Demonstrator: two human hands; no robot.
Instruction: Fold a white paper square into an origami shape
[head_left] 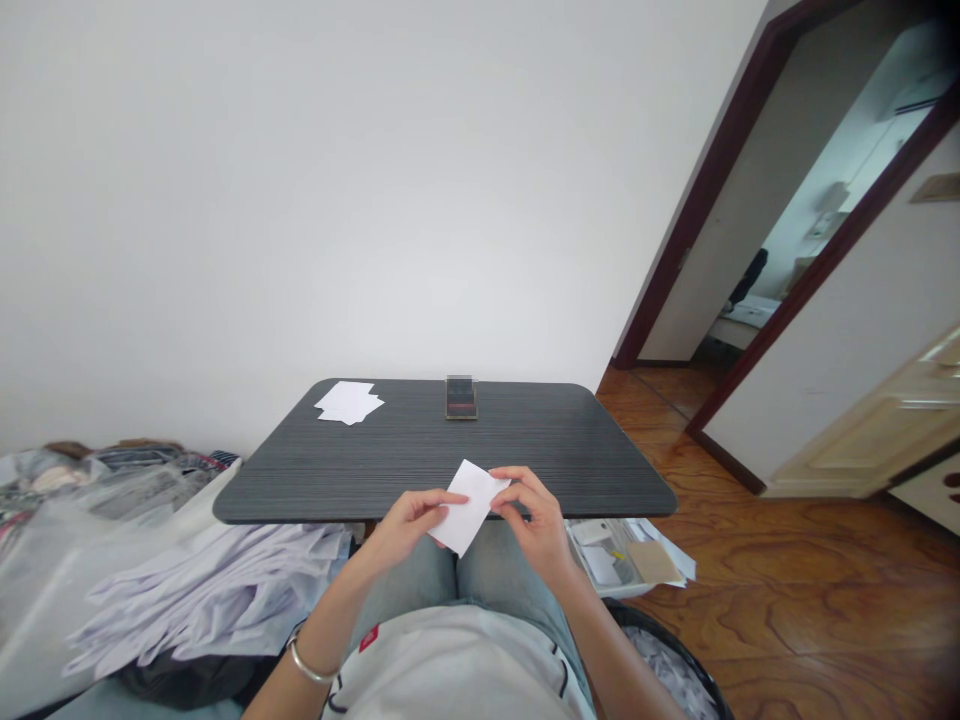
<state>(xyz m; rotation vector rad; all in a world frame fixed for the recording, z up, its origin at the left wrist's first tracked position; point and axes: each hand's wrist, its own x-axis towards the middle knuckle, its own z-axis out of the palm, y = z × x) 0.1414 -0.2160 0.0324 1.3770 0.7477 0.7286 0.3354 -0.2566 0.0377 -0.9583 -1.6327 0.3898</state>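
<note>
Head view: white paper at lower centre, overlapping the near edge of the dark table. Left hand pinches its left side; right hand pinches its right corner, fingers bent. Tabletop extends beyond to loose sheets, upper left, and small dark holder, far edge.

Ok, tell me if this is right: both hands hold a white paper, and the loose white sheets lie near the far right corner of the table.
The corner is wrong: in the head view, the loose white sheets lie near the far left corner of the table. The left hand and right hand do hold a white paper.
</note>
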